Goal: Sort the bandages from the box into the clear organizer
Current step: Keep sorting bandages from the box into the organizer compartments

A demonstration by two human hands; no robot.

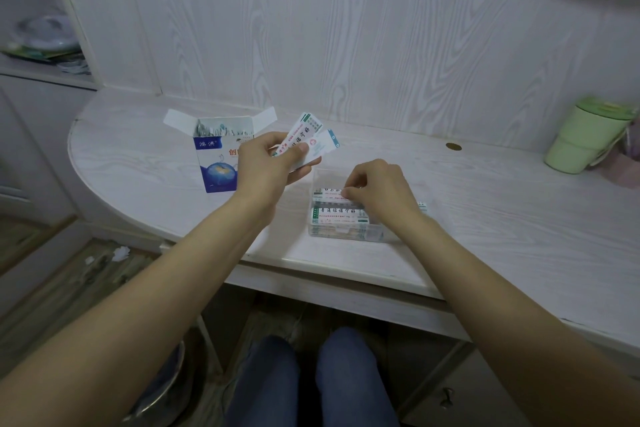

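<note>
I sit at a white wood-grain table (485,218) whose near edge runs across above my knees and whose left end curves round. A panelled wall closes the far side. Bare tabletop lies to the right of my hands as far as a green cup (585,139) at the far right, and a small round brass-coloured disc (453,146) sits near the wall.

The bandage box (218,156) stands upright at the far left, flaps open, with more wrapped strips showing inside. My left hand (266,163) is raised just right of the box and partly in front of it, thumb and fingers pinching a few wrapped bandages (308,139) fanned up and to the right.

The clear organizer (346,215) rests on the table near the front edge, right of the box and below the held bandages. Printed bandages lie stacked flat in it. My right hand (375,184) is over its far part, fingers curled down with the tips on the top bandage (332,192) in the stack; I cannot tell whether they pinch it or only press it.
</note>
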